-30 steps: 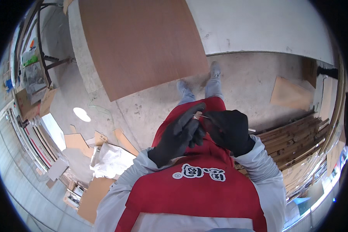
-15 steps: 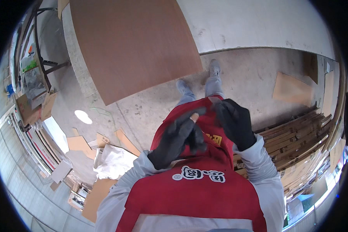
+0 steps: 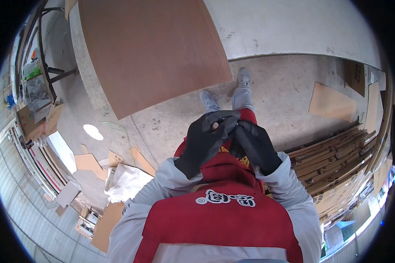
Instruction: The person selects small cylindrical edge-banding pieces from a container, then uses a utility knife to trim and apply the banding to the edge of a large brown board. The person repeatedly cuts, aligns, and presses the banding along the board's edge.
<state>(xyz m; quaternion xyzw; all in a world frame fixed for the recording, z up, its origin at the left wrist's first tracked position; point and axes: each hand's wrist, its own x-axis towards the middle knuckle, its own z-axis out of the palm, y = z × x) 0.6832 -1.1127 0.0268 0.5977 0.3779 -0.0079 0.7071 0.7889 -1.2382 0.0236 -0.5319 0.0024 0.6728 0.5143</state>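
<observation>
My left hand (image 3: 210, 138), in a black glove, is curled closed in front of the red apron (image 3: 215, 219). A bare bit of finger shows through the glove near its fingertips. Against it, fingertips meeting, is my right hand (image 3: 256, 143), gloved in black too, with its fingers bent and pressed together. Anything pinched between the two hands is hidden or too small to make out. Beyond them, a large brown board (image 3: 153, 52) lies at the upper left, its near corner close to my shoes.
A large pale board (image 3: 294, 28) spans the upper right. Flattened cardboard (image 3: 338, 153) is stacked at my right, and a loose cardboard sheet (image 3: 332, 102) lies on the floor. White plastic sheeting (image 3: 126, 182) and cardboard scraps lie at my left, near upright panels (image 3: 46, 164).
My hands were apart and blurred by motion; now they are together at the fingertips. The left hand has risen and moved right, while the right has moved slightly left.
</observation>
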